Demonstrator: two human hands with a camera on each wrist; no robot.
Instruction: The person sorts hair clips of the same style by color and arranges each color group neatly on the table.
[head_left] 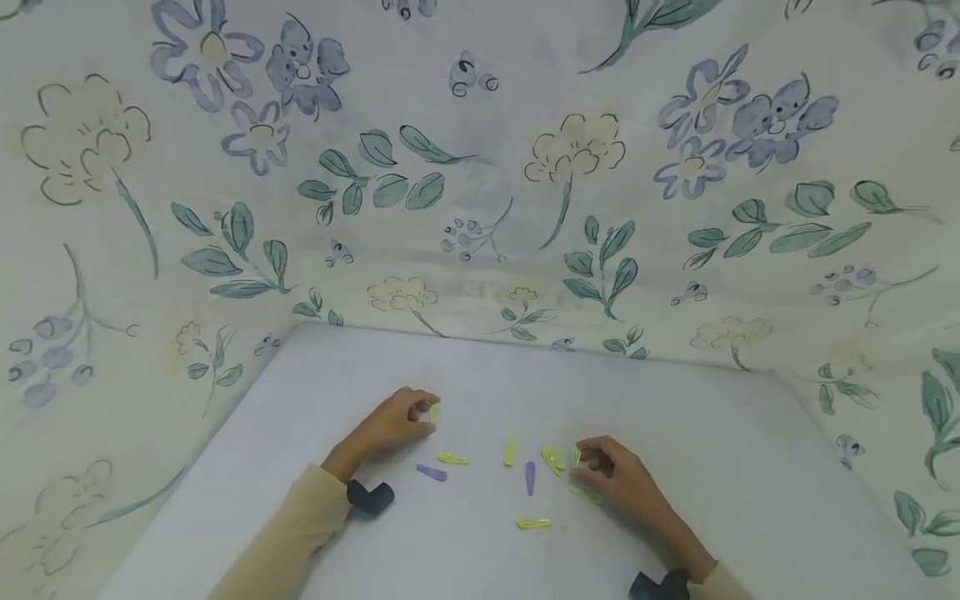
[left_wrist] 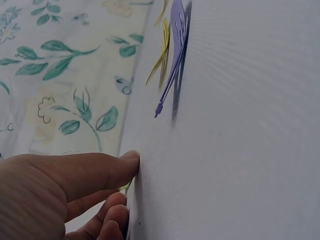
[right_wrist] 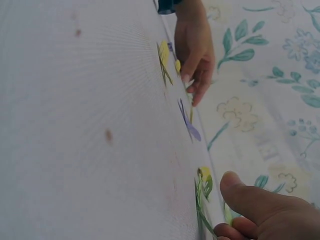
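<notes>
My left hand [head_left: 393,423] pinches a light green snap hair clip [head_left: 434,412] between thumb and fingertips, low over the white table. In the left wrist view the fingers mostly hide that clip. At the right, my right hand [head_left: 613,473] holds another green hair clip [head_left: 576,456] between thumb and fingers. A green clip [head_left: 587,496] lies under its thumb, and a yellow clip [head_left: 551,461] and a pale green clip [head_left: 559,457] lie close together beside its fingertips. A purple clip [head_left: 432,472] and a yellow clip [head_left: 453,458] lie near the left hand.
Between the hands, a yellow clip [head_left: 509,452] and a purple clip [head_left: 530,478] lie on the white table [head_left: 420,550]. Another yellow clip [head_left: 534,523] is closer to the front. Floral cloth [head_left: 480,192] rises behind the table and along its sides.
</notes>
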